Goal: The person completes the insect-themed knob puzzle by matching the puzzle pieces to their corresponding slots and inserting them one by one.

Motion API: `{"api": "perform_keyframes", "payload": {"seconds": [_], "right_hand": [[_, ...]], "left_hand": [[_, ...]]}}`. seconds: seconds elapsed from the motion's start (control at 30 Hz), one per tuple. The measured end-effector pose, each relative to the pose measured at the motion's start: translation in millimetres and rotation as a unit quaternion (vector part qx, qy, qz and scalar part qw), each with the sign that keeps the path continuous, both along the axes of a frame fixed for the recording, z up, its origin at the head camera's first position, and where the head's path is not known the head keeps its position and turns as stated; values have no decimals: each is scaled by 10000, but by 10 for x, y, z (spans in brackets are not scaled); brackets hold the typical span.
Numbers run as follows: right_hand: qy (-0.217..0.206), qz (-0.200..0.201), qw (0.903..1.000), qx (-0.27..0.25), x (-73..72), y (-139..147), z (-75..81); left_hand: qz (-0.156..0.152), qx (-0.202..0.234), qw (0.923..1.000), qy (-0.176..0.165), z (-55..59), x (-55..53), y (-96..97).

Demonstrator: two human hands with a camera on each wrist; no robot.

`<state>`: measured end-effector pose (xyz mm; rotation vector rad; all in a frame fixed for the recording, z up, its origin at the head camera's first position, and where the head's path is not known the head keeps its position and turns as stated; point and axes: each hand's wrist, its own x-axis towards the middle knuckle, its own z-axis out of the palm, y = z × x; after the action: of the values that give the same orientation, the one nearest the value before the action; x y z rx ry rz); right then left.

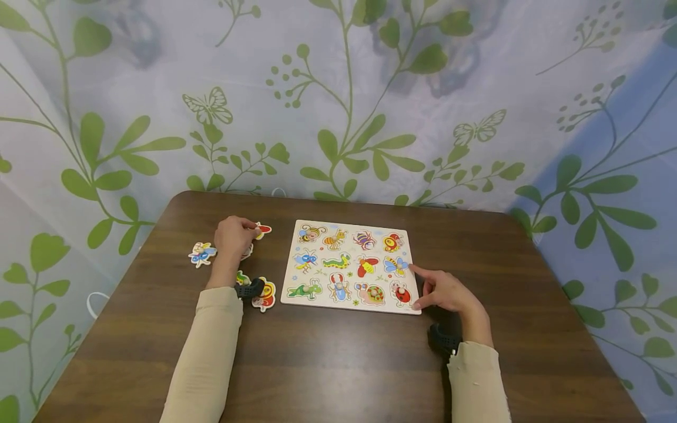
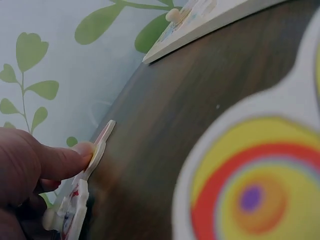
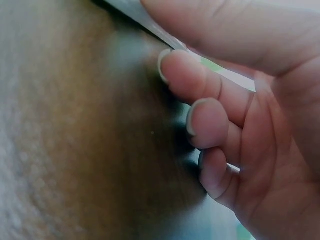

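Note:
My left hand (image 1: pixel 234 238) is at the left of the table, its fingertips pinching a red and yellow insect puzzle piece (image 1: pixel 262 230). In the left wrist view that piece (image 2: pixel 101 146) stands edge-on at the fingertips, beside another piece (image 2: pixel 75 212). A pale puzzle board (image 1: pixel 328 298) printed with insects lies mid-table; knobs show on its front-row pieces, such as the ladybug (image 1: pixel 403 293). At the board's right edge my right hand (image 1: pixel 446 291) touches with thumb and index finger spread apart. Its other fingers (image 3: pixel 207 122) bend in against the tabletop.
Loose pieces lie around my left forearm: a blue-winged insect (image 1: pixel 202 254), a green caterpillar (image 1: pixel 242 278) partly hidden, and a red and yellow butterfly (image 1: pixel 266 294). Another is mostly covered by the hand. A leaf-patterned curtain (image 1: pixel 317 117) hangs behind the brown table (image 1: pixel 344 364).

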<state>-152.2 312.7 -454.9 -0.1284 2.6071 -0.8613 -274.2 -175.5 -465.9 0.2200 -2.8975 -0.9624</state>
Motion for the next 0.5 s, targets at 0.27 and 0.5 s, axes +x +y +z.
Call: {"api": "perform_keyframes", "payload": {"seconds": [0.27,0.5], "right_hand": [[63,74,9999,-28,2,-6,-3],[114,103,9999,-70,2,0,-27]], "left_hand": [[-119,132,9980,606,40,7,58],[-203,299,9939,1037,161,24,227]]}}
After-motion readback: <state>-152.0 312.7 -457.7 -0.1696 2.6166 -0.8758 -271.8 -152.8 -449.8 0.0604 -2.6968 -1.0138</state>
